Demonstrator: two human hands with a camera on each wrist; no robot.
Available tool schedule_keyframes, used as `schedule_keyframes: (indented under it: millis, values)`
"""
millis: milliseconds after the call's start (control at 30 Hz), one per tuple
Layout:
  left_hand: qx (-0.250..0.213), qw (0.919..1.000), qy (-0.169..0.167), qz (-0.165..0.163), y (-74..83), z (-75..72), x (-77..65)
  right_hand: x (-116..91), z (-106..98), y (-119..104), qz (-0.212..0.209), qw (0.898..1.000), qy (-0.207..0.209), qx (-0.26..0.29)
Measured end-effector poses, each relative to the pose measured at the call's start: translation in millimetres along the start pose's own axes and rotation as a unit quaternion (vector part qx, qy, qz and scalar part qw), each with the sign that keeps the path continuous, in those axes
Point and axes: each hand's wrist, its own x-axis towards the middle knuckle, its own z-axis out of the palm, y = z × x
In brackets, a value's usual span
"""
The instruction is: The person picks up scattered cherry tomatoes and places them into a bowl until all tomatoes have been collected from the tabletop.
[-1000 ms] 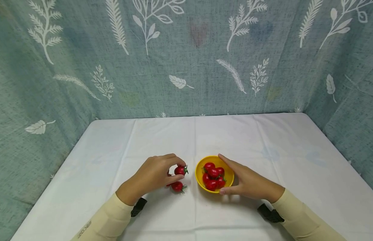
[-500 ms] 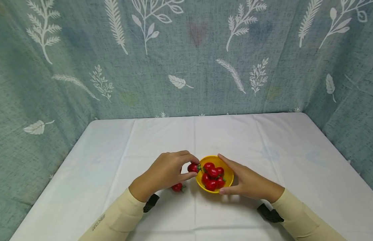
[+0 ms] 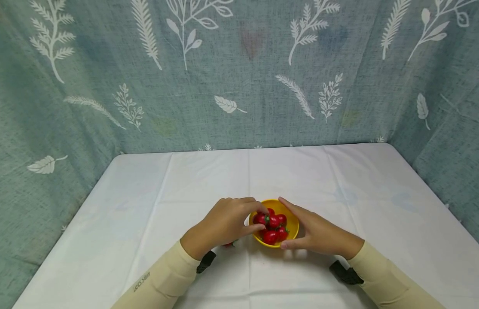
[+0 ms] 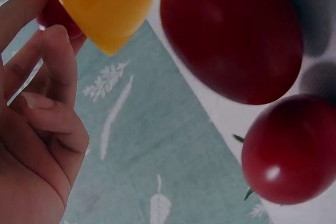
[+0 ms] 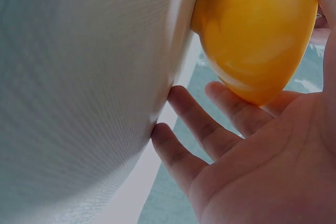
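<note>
A yellow bowl (image 3: 276, 246) holding several small red tomatoes (image 3: 270, 237) stands on the white cloth. My left hand (image 3: 228, 219) is at its left rim, pinching a red tomato (image 3: 260, 218) with a green stem between thumb and fingertips, above the others. My right hand (image 3: 320, 231) grips the bowl from the right, thumb at the near rim and index finger at the far rim. In the right wrist view, the bowl (image 5: 257, 30) sits against the fingers, other fingertips touching the cloth. Two loose tomatoes, one large (image 4: 231, 35) and one lower (image 4: 289, 150), show in the left wrist view.
The white-covered table (image 3: 208, 176) spreads around the hands. A green curtain (image 3: 239, 86) with white leaf patterns hangs behind and along the sides. One loose tomato (image 3: 229, 244) peeks out from under my left wrist.
My left hand has carried a tomato from the table on the left, rightward to over the bowl. The right hand and the bowl have stayed in place.
</note>
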Motion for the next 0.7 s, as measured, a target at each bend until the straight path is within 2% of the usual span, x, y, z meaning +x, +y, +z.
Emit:
schedule_keyframes:
  millis: [433,700]
  values:
    - [-0.005,0.9983,-0.05,-0.03,1.2,3.7,2.0,-1.3,0.2,0.9,0.006,1.0,-0.001,-0.002]
    - [-0.004,0.998,-0.051,-0.037,-1.3,4.2,0.9,0.7,0.4,0.6,0.006,1.0,-0.001,-0.004]
